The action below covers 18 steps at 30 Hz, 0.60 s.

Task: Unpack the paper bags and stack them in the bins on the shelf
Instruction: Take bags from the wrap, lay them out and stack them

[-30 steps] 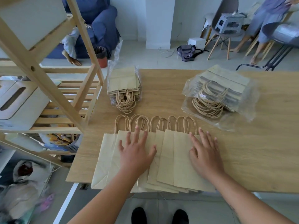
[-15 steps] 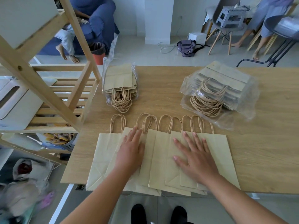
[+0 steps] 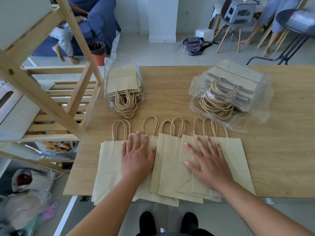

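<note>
Paper bags [image 3: 171, 167]: a loose row of flat bags, overlapping like fanned cards, lies along the near edge of the table [image 3: 281, 159]. Their bottoms hang a little past that edge, and their twine handles [image 3: 180, 125] point toward the table's far side.
Left hand [image 3: 136, 160]: flat, with fingers straight and close together, the palm pressing on the bags near the left end of the row.
Right hand [image 3: 208, 164]: flat, with fingers spread, pressing on the rightmost bags. Neither hand pinches anything.
Step in hand: probably gathering the fan into one stack before it goes to the shelf.
Doing it well: both palms should slide toward each other with light, even pressure, so the bags ride over one another and do not crease. The pile can then be squared by tapping its bottoms on the table top. Keeping all the handles on one side will stop the twine from tangling.
Overhang: the bottoms past the table's near edge could droop or slip, so the row is better drawn inward first.
Wrapped packs: one [image 3: 123, 82] lies at the table's far-left corner and a larger one [image 3: 238, 86] at its far right. Both are in clear plastic and not yet emptied.
Shelf [image 3: 56, 106]: wooden, just off the table's left side. A white bin [image 3: 15, 116] sits on it, though how full it is cannot be told from this angle.
</note>
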Available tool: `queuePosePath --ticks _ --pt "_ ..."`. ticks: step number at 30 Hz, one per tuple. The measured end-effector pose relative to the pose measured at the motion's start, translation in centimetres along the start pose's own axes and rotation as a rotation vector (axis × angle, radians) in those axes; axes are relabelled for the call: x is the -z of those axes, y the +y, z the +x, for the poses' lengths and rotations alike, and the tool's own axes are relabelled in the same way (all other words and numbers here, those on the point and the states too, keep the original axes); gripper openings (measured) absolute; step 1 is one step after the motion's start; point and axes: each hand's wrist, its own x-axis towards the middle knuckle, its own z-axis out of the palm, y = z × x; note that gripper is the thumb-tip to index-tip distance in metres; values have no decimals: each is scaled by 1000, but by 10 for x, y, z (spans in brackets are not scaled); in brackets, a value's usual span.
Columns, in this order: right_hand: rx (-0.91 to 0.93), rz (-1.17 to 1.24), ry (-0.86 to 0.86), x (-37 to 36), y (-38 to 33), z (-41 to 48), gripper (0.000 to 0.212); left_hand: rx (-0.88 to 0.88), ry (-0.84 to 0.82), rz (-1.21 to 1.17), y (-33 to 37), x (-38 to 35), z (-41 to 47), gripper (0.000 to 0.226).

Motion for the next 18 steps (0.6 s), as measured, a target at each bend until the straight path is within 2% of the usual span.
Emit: queuePosePath --ticks 7,9,11,12,14,18 --pt "-11 5 3 0 0 1 67 27 -58 64 -2 3 7 60" --pt "-16 4 4 1 0 1 67 -39 -62 -25 -5 6 15 58" --pt "-18 6 15 0 0 2 68 -80 3 -243 -12 14 21 51" --pt "-21 10 24 0 0 3 69 -55 74 -326 -18 19 22 47" --pt "-28 4 25 -1 0 3 70 92 199 -292 -38 26 21 45" --pt "-30 -9 35 -3 1 6 68 460 152 -307 -77 37 13 60"
